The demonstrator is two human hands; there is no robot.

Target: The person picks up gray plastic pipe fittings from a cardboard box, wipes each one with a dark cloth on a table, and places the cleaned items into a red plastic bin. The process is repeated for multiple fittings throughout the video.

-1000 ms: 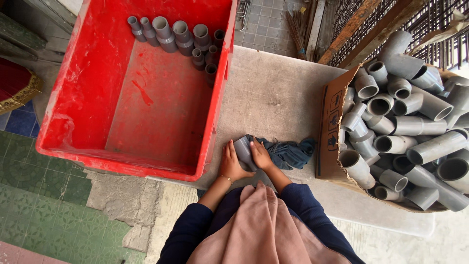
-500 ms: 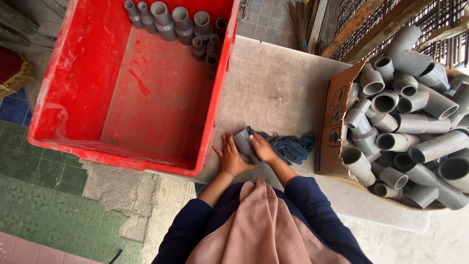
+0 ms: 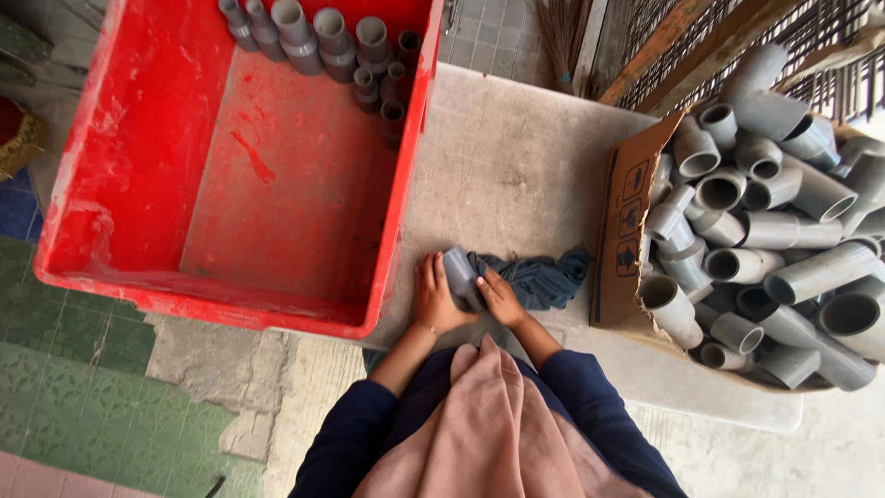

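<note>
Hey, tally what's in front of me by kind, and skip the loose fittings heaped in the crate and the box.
Red crate: 1
Cardboard box: 1
Blue cloth: 1
Grey pipe fitting, held between left hand and right hand: 1
Total: 4

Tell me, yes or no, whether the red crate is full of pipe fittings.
No, the red crate holds only a few grey fittings along its far wall, and most of its floor is bare.
</note>
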